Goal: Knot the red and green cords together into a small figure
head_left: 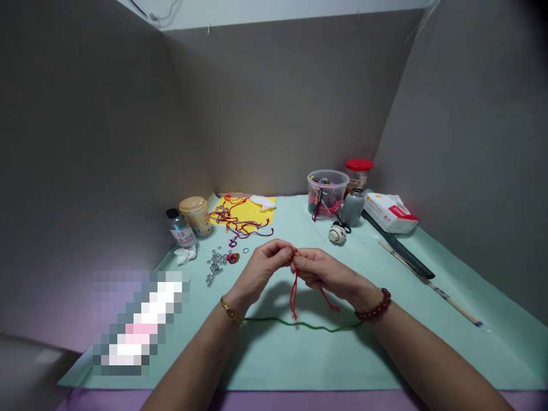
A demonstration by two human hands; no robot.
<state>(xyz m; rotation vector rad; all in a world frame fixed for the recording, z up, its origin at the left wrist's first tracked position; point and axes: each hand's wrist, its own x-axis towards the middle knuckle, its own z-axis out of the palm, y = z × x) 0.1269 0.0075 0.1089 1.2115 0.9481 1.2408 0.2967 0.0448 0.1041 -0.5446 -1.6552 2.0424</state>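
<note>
Both hands meet above the middle of the pale green table cover, pinching one red cord (293,294) between the fingertips. My left hand (268,265) is closed on it from the left, thumb against the forefinger. From the right, my right hand (327,271) grips the same cord, its fingers curled. Loose ends of the cord hang below the hands, and one end slants out under the right palm. Fingers cover the part being held, so its shape there is hidden. A green cord (299,324) lies across the cover below, between the wrists.
Left stand a black-capped bottle (182,231) and a lidded cup (197,217). Small clear beads (216,265) lie near a red knotted piece (233,258). Purple cords cover a yellow sheet (265,214). Behind right are a clear tub (327,182), grey jar (353,208) and tissue pack (389,214).
</note>
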